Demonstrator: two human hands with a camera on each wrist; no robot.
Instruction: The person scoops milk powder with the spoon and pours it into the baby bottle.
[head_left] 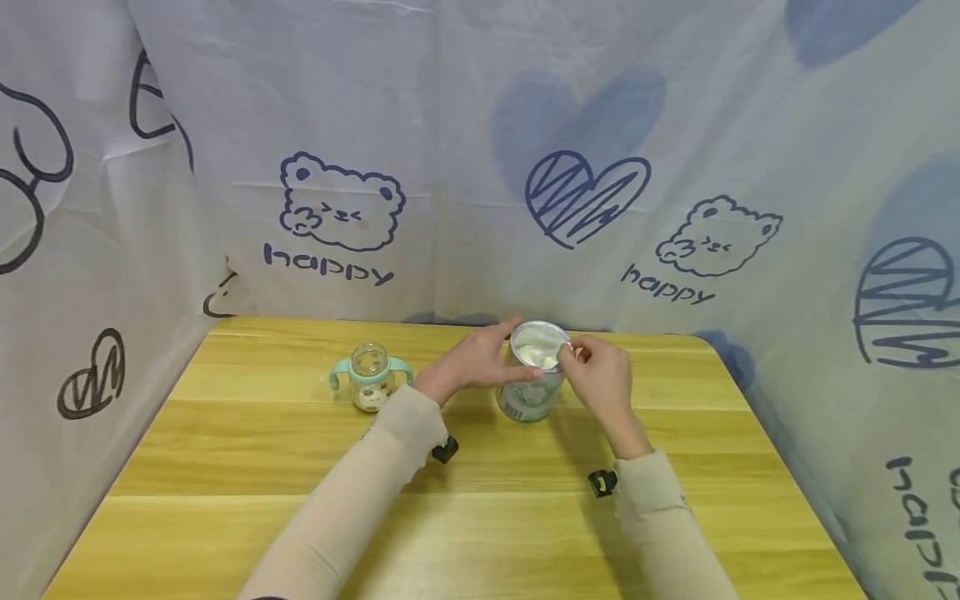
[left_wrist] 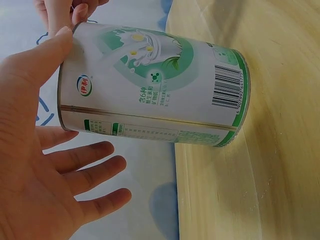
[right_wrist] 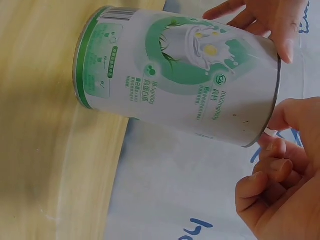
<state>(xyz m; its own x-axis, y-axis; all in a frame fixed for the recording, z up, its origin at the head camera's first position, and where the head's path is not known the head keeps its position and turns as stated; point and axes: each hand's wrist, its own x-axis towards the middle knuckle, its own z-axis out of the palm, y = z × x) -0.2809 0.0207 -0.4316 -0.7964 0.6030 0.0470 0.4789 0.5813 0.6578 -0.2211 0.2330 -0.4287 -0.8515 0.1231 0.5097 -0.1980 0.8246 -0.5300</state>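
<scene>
A green and white milk powder can (head_left: pixel 529 385) stands open on the wooden table (head_left: pixel 225 467), white powder showing inside. My left hand (head_left: pixel 472 360) is at the can's left side. Its thumb (left_wrist: pixel 47 50) presses the can (left_wrist: pixel 155 85) near the rim, and its fingers (left_wrist: pixel 90 172) are straight and spread, apart from the wall. My right hand (head_left: pixel 603 379) is at the right of the rim with curled fingers (right_wrist: pixel 267 172), pinching a small white piece (right_wrist: pixel 270 132) against the edge of the can (right_wrist: pixel 185 75). What the piece is cannot be made out.
A small glass baby bottle (head_left: pixel 370 377) with teal handles and no cap stands left of the can, a little powder in its bottom. Printed cloth (head_left: pixel 480 167) walls the table at the back and both sides.
</scene>
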